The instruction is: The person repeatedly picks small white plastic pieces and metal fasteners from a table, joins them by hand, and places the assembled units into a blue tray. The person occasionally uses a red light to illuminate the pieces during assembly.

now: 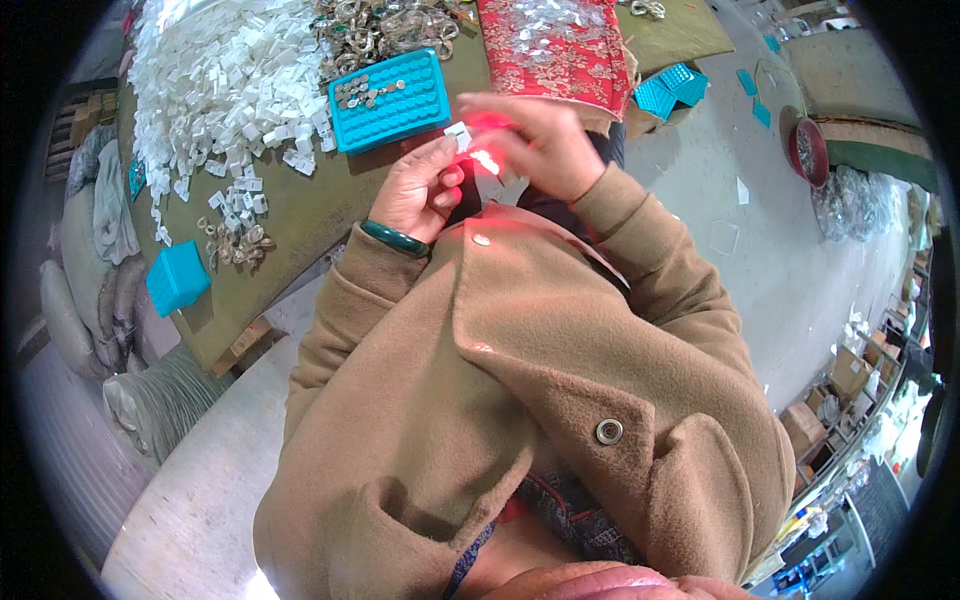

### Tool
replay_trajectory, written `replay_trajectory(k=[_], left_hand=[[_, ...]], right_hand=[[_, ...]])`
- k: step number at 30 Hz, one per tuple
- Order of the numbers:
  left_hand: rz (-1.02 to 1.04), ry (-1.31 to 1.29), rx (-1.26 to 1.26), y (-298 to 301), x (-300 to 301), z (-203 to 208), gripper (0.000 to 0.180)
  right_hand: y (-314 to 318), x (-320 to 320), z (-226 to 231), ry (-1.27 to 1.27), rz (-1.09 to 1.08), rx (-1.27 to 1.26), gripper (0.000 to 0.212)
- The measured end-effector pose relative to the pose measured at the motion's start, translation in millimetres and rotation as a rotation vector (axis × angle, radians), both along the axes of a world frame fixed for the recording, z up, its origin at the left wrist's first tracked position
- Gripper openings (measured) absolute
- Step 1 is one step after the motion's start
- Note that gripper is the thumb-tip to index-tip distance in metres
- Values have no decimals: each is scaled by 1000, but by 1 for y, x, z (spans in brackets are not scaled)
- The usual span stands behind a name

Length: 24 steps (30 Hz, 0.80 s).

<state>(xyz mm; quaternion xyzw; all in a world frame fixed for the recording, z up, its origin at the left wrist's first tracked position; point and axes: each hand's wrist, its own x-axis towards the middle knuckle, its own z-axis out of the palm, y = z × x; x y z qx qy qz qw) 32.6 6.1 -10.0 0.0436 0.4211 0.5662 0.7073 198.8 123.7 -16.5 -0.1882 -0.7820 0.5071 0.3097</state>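
- Fingers of the left hand [408, 195] are pinching a small, flat white plastic piece [458, 136] between thumb and forefinger, above the near side of the table [290, 205] and just beyond the tray's lower right corner.
- Fingers of the right hand [545, 145] are showing as a blur close beside that piece; I am standing here unable to tell whether they are closing on anything or touching it.
- Bright red light is falling across the fingertips of both hands, hiding the detail between them.
- Near the left hand, a shallow teal plastic tray [400, 122] with rows of hollows is lying on the olive-green table, small round metallic discs [362, 93] sitting in its upper part.
- To the left of the tray, a broad heap of white plastic pieces [225, 80] is covering the table, while a tangle of shiny beige loops [385, 35] is lying behind the tray.
- Past the right hand, a red floral-patterned cloth [515, 78] is carrying clear, glinting bits [555, 25].
- Judging by looks, the pinched piece is probably weighing very little, staying stiff and feeling slick; its opposite edges are seeming the safest hold, with light pressure keeping it from springing away.
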Motion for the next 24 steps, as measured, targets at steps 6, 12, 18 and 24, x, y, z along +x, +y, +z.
replay_trajectory(k=[6,12,18,24], left_hand=[[-72,814,305,7,16,5,25],[-136,676,253,12,20,7,24],[-100,437,201,11,18,2,22],[-103,227,187,14,10,-7,28]], right_hand=[[59,21,-14,-392,-482,375,14],[71,1,-30,-525,-431,461,15],[74,10,-30,-425,-371,439,16],[77,15,-26,-346,-416,347,20]])
